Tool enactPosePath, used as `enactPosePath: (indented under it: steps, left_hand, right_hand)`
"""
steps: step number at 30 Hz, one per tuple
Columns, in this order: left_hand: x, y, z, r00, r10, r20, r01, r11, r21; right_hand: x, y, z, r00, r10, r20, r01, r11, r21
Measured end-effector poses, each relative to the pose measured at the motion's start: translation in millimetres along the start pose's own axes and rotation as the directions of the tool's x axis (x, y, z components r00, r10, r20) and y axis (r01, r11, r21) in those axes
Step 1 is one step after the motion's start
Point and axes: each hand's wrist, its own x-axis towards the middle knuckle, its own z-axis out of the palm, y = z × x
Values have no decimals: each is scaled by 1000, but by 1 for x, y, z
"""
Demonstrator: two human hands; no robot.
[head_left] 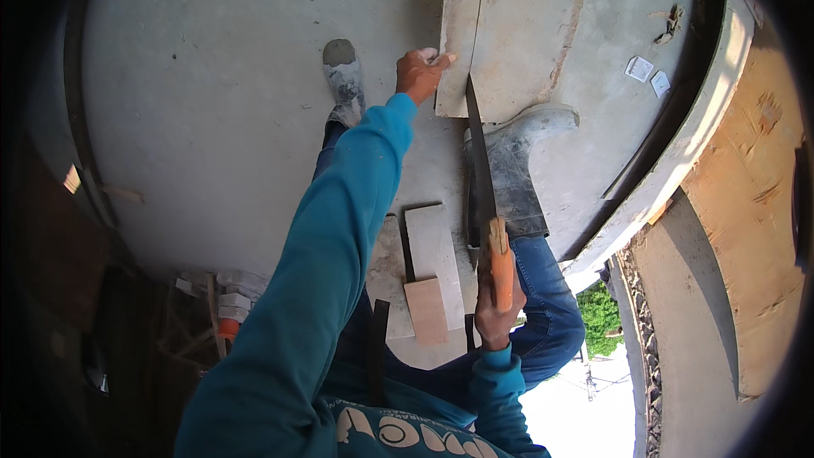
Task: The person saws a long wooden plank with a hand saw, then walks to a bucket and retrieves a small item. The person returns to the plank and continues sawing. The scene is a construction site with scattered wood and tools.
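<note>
A hand saw (482, 157) has a long dark blade and an orange handle. My right hand (498, 315) is closed around that handle, near my bent right knee. The tip end of the blade meets the near end of a pale, worn wooden board (530, 25), at a dark straight line that runs lengthwise along it. My left hand (420, 76) grips the left edge of the board's narrow strip, thumb on top and the other fingers curled. My right boot (517, 170) is by the board's near end, its toe beside the right corner.
Several board offcuts (432, 246) lie on the concrete floor (229, 119) between my legs. My left boot (342, 72) stands left of the board. Two small white pieces (638, 68) lie at the right, near a curved raised edge (687, 153). Stacked items sit at lower left.
</note>
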Motion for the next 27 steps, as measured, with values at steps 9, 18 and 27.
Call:
enactPosePath:
  steps: [9, 18, 27]
  left_hand:
    - [7, -7, 8, 999, 34, -21, -33, 998, 50]
    - [-5, 12, -4, 1000, 8, 18, -8, 1000, 12]
    - [26, -7, -2, 996, 92, 14, -93, 992, 87]
  right_hand:
    - [105, 40, 66, 992, -86, -93, 86, 996, -11]
    - [18, 9, 10, 997, 61, 51, -57, 995, -78]
    - [49, 24, 32, 999, 34, -30, -35, 999, -21]
